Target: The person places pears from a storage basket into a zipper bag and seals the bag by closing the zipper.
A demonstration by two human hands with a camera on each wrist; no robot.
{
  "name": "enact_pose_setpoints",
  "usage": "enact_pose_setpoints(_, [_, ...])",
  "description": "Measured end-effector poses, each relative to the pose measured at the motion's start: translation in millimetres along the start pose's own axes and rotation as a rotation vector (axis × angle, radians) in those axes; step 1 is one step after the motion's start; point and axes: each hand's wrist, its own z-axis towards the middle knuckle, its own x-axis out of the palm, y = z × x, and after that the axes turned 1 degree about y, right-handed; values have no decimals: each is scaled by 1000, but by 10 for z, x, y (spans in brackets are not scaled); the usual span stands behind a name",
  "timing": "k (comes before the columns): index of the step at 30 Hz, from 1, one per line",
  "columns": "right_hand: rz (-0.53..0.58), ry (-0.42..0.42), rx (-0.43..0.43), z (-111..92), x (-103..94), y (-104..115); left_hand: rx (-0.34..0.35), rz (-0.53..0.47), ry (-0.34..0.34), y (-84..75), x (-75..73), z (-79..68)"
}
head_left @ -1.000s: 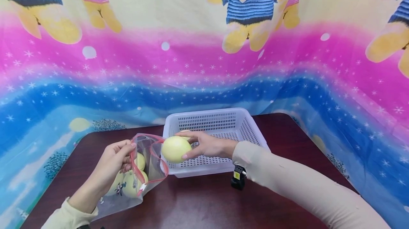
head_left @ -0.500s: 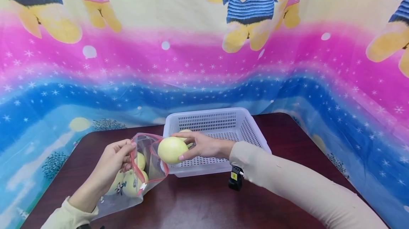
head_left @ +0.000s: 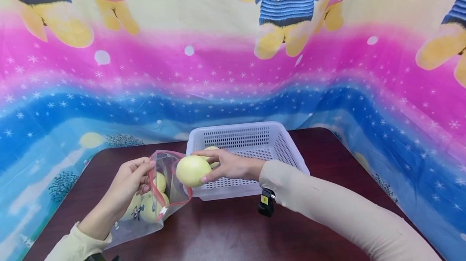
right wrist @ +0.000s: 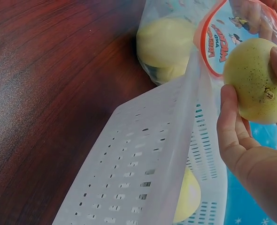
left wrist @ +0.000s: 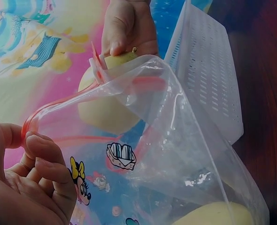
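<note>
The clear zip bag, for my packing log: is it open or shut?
Open: the bag gapes at its red trim, with the left hand pinching one edge.

Place type: screened tabletop recording booth; whether inside a home, lab or office cannot be determined.
Backdrop: printed cloth (head_left: 218,66) hung across the far side and along left and right, with soft folds.
Print: toy-bear figures (head_left: 285,2) in striped tops above pink and blue bands with snowflakes; nursery-style decoration.
Table: dark red-brown tabletop (head_left: 233,232), glossy, wood-grained, rounded far corners, the cloth close behind.
Recording gear: black camera unit (head_left: 266,202), yellow label, at the right sleeve cuff (head_left: 271,174).
</note>
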Motion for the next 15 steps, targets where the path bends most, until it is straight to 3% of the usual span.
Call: enact_pose_setpoints(15, [22,49,-49,54,72,15,-7,-7,4,4,-6,17])
